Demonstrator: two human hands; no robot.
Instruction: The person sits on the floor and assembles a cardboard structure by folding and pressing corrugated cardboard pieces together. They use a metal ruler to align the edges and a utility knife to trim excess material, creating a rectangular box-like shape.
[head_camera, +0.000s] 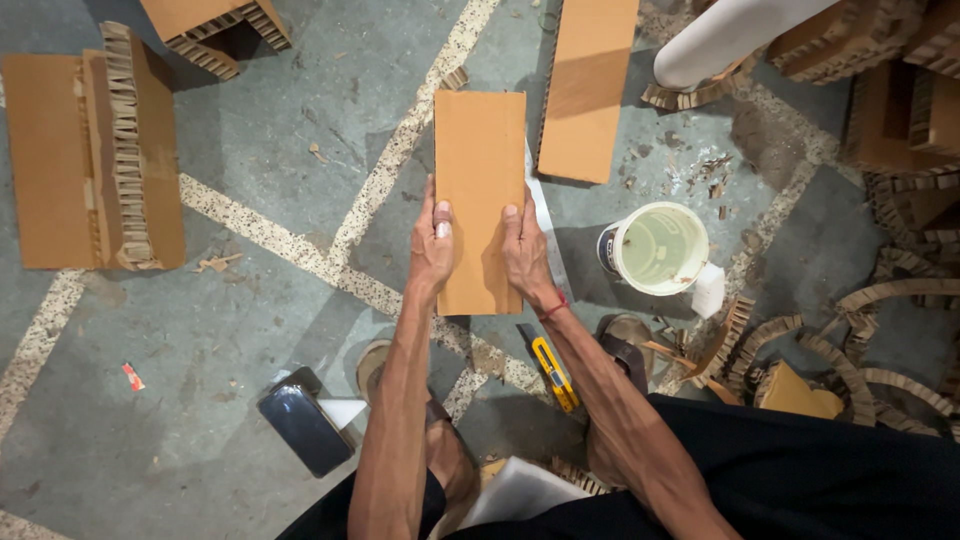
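Cardboard panel (480, 200): clasped on long edges by left hand (432, 245) and right hand (524, 250), thumbs on face. Best kept level, grip even. Yellow utility knife (552, 372) below right hand.

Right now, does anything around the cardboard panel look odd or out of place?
Yes: a yellow utility knife lies loose on the floor by the right foot, and torn honeycomb cardboard strips litter the floor at right. The brown rectangular cardboard panel looks undamaged.
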